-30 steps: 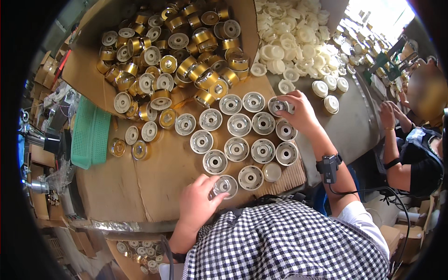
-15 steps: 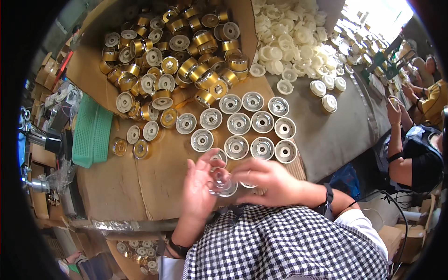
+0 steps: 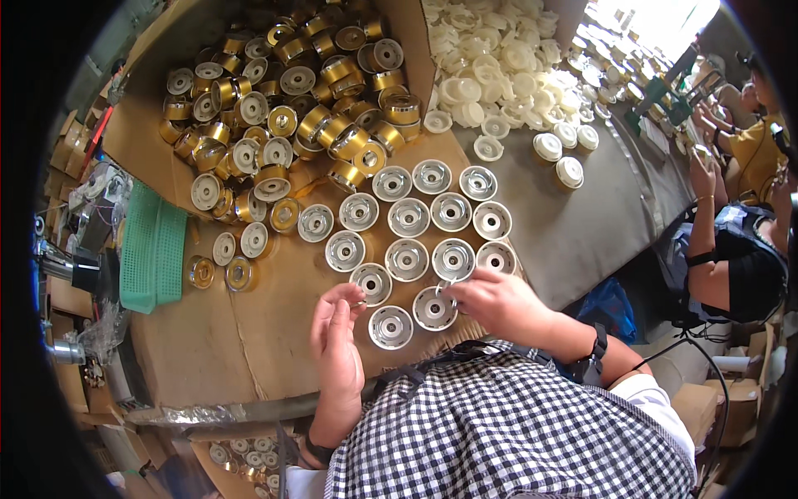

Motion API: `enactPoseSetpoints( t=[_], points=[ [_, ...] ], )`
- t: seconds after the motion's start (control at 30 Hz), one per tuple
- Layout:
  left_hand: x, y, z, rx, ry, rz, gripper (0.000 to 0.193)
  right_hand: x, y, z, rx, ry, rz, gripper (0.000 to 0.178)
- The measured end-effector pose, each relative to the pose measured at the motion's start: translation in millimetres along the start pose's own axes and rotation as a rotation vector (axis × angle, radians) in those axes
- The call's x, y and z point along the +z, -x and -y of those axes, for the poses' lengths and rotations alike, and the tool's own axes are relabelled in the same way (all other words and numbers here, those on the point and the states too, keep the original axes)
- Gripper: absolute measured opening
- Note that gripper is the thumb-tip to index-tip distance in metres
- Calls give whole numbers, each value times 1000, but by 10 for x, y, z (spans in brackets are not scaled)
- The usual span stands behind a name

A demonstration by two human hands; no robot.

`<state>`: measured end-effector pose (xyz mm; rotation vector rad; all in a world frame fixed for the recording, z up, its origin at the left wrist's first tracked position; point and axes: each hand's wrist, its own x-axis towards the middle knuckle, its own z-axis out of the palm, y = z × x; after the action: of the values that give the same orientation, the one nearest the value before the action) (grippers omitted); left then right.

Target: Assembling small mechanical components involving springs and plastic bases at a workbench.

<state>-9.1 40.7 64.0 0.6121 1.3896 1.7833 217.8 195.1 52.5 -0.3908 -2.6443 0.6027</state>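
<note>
Several round white-rimmed cups (image 3: 408, 217) with silvery insides and a central hole stand in loose rows on the cardboard. My right hand (image 3: 503, 301) pinches a small, thin shiny ring (image 3: 442, 289) over the rim of a near cup (image 3: 435, 309); its exact shape is too small to tell. At the left end of the near rows, my left hand (image 3: 337, 337) is half curled, thumb and fingers apart. Its fingertips are beside another cup (image 3: 371, 284), and I see nothing held in it. The nearest cup (image 3: 391, 328) sits between my hands.
A large cardboard box (image 3: 141, 137) of gold-sided cups (image 3: 332, 125) lies tipped at the back left. Translucent white plastic caps (image 3: 490, 75) are heaped behind, with several white-capped pieces (image 3: 568, 171) nearby. A green basket (image 3: 152, 249) stands left. Co-workers (image 3: 723, 274) sit at right.
My hands have drawn apart, the right one rightward, the left one slightly left. The clear, blurred shape between them is gone from there, and the near cups show. The whole view has shifted slightly.
</note>
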Motion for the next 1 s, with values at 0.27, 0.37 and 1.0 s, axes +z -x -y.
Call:
enactPoseSetpoints(
  t=[0.27,0.37,1.0],
  points=[
    [-74,2,68,38,-127,10,19,324,28,145,-117,-17,174,43],
    [-10,24,95,119,-295,95,17,201,18,90,-57,-84,66,43],
    [967,-174,399,762,-1267,924,47,1381,4351,-1294,1455,167,404,34]
  ],
)
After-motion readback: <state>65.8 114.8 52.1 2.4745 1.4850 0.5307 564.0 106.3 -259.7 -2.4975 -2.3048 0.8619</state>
